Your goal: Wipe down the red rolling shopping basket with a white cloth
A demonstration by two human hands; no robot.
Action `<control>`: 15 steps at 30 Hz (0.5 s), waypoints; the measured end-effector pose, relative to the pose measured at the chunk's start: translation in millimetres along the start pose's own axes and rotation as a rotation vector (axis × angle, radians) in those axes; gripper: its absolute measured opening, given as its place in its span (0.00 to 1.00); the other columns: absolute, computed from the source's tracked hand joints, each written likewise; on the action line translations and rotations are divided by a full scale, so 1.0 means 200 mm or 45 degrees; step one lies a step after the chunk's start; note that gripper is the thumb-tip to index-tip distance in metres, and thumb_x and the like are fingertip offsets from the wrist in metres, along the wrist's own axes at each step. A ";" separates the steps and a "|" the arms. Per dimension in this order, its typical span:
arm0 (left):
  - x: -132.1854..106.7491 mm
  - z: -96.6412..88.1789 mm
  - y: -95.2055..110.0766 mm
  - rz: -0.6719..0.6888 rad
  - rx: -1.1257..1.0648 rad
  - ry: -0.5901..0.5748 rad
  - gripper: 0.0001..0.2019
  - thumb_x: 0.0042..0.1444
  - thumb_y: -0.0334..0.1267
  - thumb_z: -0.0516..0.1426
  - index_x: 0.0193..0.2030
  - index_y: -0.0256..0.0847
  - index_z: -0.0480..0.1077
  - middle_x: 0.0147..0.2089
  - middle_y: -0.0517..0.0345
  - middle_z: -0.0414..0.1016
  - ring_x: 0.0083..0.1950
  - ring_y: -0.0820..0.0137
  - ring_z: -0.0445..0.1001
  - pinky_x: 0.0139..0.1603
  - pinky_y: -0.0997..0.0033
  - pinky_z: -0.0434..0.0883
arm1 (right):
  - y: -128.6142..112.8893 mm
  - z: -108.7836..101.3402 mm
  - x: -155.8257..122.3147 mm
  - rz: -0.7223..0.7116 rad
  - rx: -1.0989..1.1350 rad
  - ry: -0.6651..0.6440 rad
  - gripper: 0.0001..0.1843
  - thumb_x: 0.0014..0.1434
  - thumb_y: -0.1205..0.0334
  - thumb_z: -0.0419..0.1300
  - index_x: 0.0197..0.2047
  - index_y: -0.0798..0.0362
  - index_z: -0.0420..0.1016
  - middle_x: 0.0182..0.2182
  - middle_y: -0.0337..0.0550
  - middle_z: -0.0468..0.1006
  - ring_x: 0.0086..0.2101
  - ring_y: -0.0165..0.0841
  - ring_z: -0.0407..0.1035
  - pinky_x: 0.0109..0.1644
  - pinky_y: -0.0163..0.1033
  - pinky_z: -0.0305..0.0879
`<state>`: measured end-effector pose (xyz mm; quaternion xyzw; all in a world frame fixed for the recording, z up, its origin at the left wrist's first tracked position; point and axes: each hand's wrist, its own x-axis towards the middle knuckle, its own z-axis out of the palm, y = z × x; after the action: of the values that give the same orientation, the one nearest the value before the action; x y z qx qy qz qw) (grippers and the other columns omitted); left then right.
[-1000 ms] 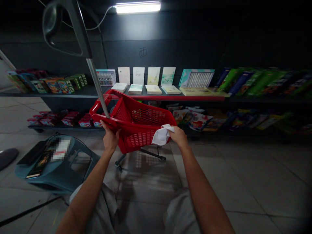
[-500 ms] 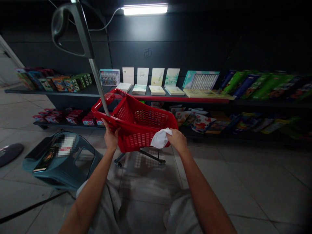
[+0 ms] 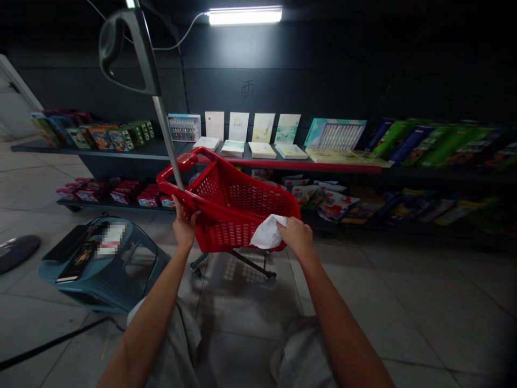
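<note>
Red shopping cart [image 3: 218, 209]: stands on the floor [image 3: 404, 280] straight ahead of the person, in front of the shelving, its push bar to the left and its perforated basket to the right; dark legs on small casters show beneath
White cloth [image 3: 267, 233]: bunched and hanging at the near side of the basket, towards its right end; whether it presses on the plastic cannot be told
Right hand [image 3: 297, 236]: clamped on the white cloth, pinching its upper right corner between thumb and fingers
Left hand [image 3: 184, 229]: set against the near side of the cart below the push bar, thumb apart from the forefinger; how far the other fingers wrap round is hidden
Both hands: apart from each other, with much of the basket's near side between them
Metal pole [image 3: 167, 134]: rises at a tilt from beside the push bar, bearing a dark grey looped handle [image 3: 149, 59]
Blue stool [image 3: 141, 245]: left of the person, with a black flat object [image 3: 64, 249] and a blurred-out white item [image 3: 112, 238] on top
Upper shelf [image 3: 141, 153]: upright booklets [image 3: 238, 126] behind low stacks, small boxes to the left, green and blue packets [image 3: 428, 143] to the right
Lower shelf: red packs [image 3: 125, 193] left of the cart, bagged goods [image 3: 335, 205] right
Tube light [image 3: 245, 16]: lit, above the booklets
</note>
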<state>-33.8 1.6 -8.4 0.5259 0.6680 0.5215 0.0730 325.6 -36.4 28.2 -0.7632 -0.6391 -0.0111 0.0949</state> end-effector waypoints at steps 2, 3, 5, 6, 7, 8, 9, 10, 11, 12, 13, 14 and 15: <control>0.01 0.01 0.00 -0.005 -0.015 0.009 0.56 0.59 0.42 0.67 0.81 0.45 0.32 0.50 0.53 0.85 0.45 0.63 0.84 0.49 0.68 0.77 | -0.01 0.01 -0.01 0.034 0.026 0.013 0.25 0.72 0.48 0.52 0.53 0.58 0.82 0.48 0.61 0.83 0.51 0.45 0.78 0.51 0.41 0.69; 0.01 0.01 0.00 -0.004 -0.014 0.007 0.56 0.58 0.42 0.68 0.81 0.45 0.33 0.50 0.53 0.85 0.46 0.63 0.85 0.50 0.67 0.77 | -0.02 0.01 -0.02 0.054 0.043 0.012 0.25 0.72 0.48 0.52 0.53 0.58 0.81 0.48 0.61 0.83 0.51 0.45 0.78 0.51 0.41 0.70; 0.01 0.00 0.00 0.001 -0.010 0.001 0.57 0.58 0.42 0.68 0.81 0.46 0.33 0.51 0.53 0.85 0.47 0.63 0.85 0.51 0.67 0.78 | -0.03 0.02 -0.02 0.072 0.065 -0.005 0.26 0.72 0.47 0.52 0.52 0.59 0.82 0.48 0.62 0.83 0.50 0.44 0.79 0.50 0.40 0.70; 0.01 0.00 0.00 0.000 -0.010 -0.002 0.56 0.58 0.43 0.68 0.81 0.47 0.33 0.51 0.53 0.85 0.48 0.62 0.85 0.51 0.67 0.78 | -0.03 0.03 -0.02 0.072 0.070 -0.020 0.26 0.72 0.46 0.52 0.51 0.59 0.82 0.48 0.62 0.83 0.50 0.44 0.79 0.51 0.40 0.70; 0.01 0.00 0.00 -0.004 -0.007 -0.003 0.56 0.58 0.43 0.68 0.81 0.47 0.33 0.51 0.53 0.85 0.48 0.62 0.85 0.51 0.66 0.78 | -0.03 0.03 -0.02 0.066 0.075 -0.039 0.27 0.72 0.45 0.52 0.50 0.59 0.82 0.47 0.63 0.83 0.50 0.44 0.79 0.51 0.40 0.70; 0.01 -0.01 0.00 -0.013 0.000 -0.003 0.55 0.59 0.44 0.67 0.81 0.47 0.34 0.51 0.53 0.85 0.48 0.61 0.85 0.51 0.65 0.78 | -0.03 0.04 -0.01 0.055 0.082 -0.049 0.28 0.72 0.45 0.52 0.50 0.59 0.82 0.47 0.63 0.83 0.49 0.44 0.79 0.51 0.40 0.70; 0.02 -0.01 0.00 -0.025 0.010 0.000 0.54 0.59 0.44 0.67 0.81 0.47 0.35 0.50 0.53 0.85 0.48 0.61 0.85 0.51 0.65 0.78 | -0.03 0.04 -0.01 0.041 0.092 -0.051 0.28 0.72 0.44 0.51 0.49 0.59 0.82 0.46 0.64 0.83 0.49 0.44 0.79 0.51 0.40 0.69; 0.02 -0.02 0.00 -0.037 0.019 0.005 0.53 0.60 0.44 0.66 0.81 0.46 0.36 0.49 0.53 0.85 0.47 0.61 0.85 0.51 0.64 0.79 | -0.03 0.04 -0.01 0.031 0.104 -0.047 0.29 0.72 0.43 0.51 0.49 0.59 0.82 0.46 0.64 0.83 0.49 0.44 0.79 0.51 0.40 0.69; 0.02 -0.02 0.00 -0.046 0.025 0.010 0.52 0.60 0.44 0.66 0.81 0.46 0.37 0.48 0.53 0.85 0.47 0.61 0.85 0.51 0.64 0.79 | -0.03 0.05 -0.01 0.024 0.118 -0.041 0.29 0.72 0.42 0.51 0.48 0.59 0.82 0.45 0.64 0.83 0.49 0.45 0.79 0.51 0.40 0.69; 0.02 -0.03 0.00 -0.052 0.027 0.016 0.52 0.60 0.44 0.66 0.81 0.46 0.37 0.48 0.53 0.85 0.47 0.61 0.85 0.51 0.64 0.79 | -0.04 0.05 -0.01 0.013 0.137 -0.032 0.29 0.72 0.42 0.51 0.48 0.59 0.82 0.45 0.63 0.83 0.49 0.45 0.79 0.51 0.41 0.69; 0.02 -0.03 0.00 -0.054 0.028 0.020 0.52 0.60 0.44 0.66 0.81 0.46 0.37 0.48 0.53 0.85 0.46 0.61 0.85 0.50 0.64 0.79 | -0.05 0.05 -0.02 -0.013 0.162 -0.014 0.27 0.72 0.43 0.51 0.48 0.58 0.81 0.45 0.61 0.83 0.49 0.45 0.79 0.51 0.41 0.69; 0.03 -0.03 0.00 -0.051 0.031 0.022 0.52 0.60 0.44 0.66 0.81 0.46 0.37 0.48 0.53 0.85 0.46 0.61 0.85 0.50 0.64 0.79 | -0.07 0.06 -0.03 -0.056 0.191 0.015 0.24 0.72 0.46 0.52 0.49 0.57 0.81 0.46 0.60 0.82 0.49 0.44 0.78 0.51 0.41 0.69; 0.03 -0.03 -0.01 -0.047 0.038 0.017 0.52 0.60 0.44 0.66 0.81 0.46 0.36 0.48 0.53 0.85 0.47 0.61 0.85 0.50 0.64 0.79 | -0.10 0.07 -0.04 -0.118 0.226 0.059 0.21 0.72 0.51 0.53 0.51 0.56 0.80 0.48 0.58 0.82 0.50 0.44 0.77 0.53 0.42 0.69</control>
<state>-40.8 1.8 -4.1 0.5109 0.6857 0.5137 0.0703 304.0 -39.5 16.0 -0.7208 -0.6699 0.0234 0.1763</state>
